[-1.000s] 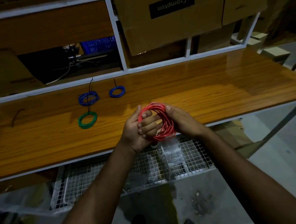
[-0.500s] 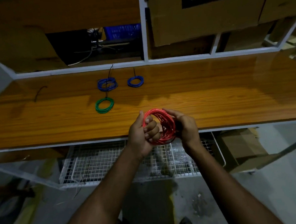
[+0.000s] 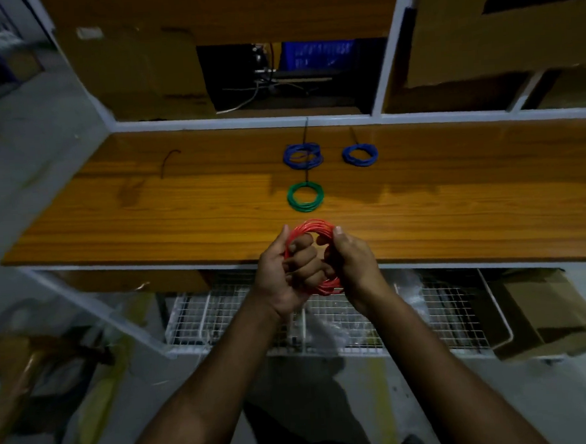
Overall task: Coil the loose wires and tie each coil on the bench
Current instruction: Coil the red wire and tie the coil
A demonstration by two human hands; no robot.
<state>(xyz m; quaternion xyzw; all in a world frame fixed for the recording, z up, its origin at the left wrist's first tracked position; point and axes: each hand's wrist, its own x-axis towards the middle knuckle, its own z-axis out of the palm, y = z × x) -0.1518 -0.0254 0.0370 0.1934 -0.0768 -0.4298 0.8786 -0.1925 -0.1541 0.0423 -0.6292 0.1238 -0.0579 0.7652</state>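
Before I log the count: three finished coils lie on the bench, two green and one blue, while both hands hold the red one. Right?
Not quite. The head view shows two blue coils and one green coil on the bench. The rest stands: left hand and right hand both grip the red coil.

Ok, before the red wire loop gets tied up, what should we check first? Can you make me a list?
1. Left hand grips the red coil: ok.
2. Right hand grips it too: ok.
3. Loops bunched together, none trailing: ok.
4. Tie piece ready: a loose dark strand lies far left on the bench, out of hand: not ok.
5. Free spot beside the green coil: ok.
6. Blue coils tied: cannot tell.
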